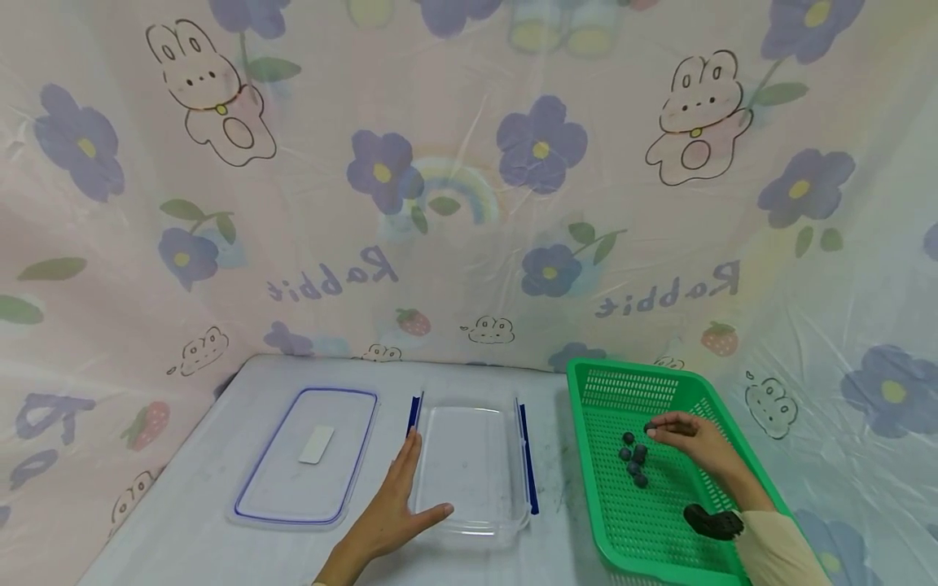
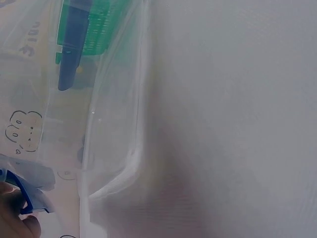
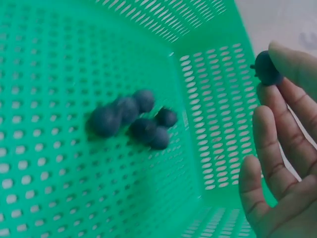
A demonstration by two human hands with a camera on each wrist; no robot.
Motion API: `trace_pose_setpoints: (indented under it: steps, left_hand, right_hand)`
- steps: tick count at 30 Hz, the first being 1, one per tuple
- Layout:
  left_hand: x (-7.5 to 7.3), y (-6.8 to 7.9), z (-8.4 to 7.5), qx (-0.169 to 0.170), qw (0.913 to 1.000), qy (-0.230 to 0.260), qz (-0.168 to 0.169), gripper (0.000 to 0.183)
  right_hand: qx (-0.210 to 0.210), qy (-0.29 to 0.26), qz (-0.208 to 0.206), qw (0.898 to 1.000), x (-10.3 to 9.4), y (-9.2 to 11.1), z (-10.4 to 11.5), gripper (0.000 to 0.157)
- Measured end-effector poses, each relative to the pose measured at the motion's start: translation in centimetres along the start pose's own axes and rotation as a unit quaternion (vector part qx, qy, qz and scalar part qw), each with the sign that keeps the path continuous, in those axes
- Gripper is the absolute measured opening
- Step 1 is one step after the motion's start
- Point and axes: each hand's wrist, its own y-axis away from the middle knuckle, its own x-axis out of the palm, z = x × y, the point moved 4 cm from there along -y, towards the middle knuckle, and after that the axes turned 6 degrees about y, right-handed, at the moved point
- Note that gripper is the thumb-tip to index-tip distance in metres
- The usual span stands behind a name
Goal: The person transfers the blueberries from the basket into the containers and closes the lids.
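Observation:
My right hand (image 1: pixel 692 443) is over the green basket (image 1: pixel 597 521) and pinches a blueberry (image 3: pixel 268 68) between thumb and fingertips. Below it, several more blueberries (image 3: pixel 126 110) lie grouped on the basket's perforated floor. At the left side of a clear plastic container (image 1: pixel 465 464) is my left hand (image 1: pixel 392 509), its fingers straight and the thumb spread over the near left corner. The container is uncovered, with blue side clips (image 1: pixel 529 460) folded outward. In the left wrist view, part of the left hand (image 2: pixel 15 218) shows beside a blue clip (image 2: pixel 29 196).
A clear lid (image 1: pixel 256 488) with a blue seal lies flat on the white table (image 1: pixel 183 488), left of the container, with a small white rectangle (image 1: pixel 317 444) on it. A printed curtain (image 1: pixel 454 244) hangs behind and around the table. A dark band (image 1: pixel 712 522) circles the right wrist.

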Motion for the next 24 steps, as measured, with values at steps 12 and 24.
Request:
trace_pose_setpoints:
  steps: [12,24]
  left_hand:
    - [-0.1,0.1,-0.1,-0.003,1.0000,-0.008,0.000,0.107]
    - [0.0,0.0,0.1,0.002,0.9999,-0.010,-0.003,0.107]
  right_hand:
    - [-0.043,-0.013,-0.063,0.997,-0.3,0.7,4.1,0.044]
    - [-0.081,-0.044,-0.092,0.992,1.3,1.1,9.4,0.043]
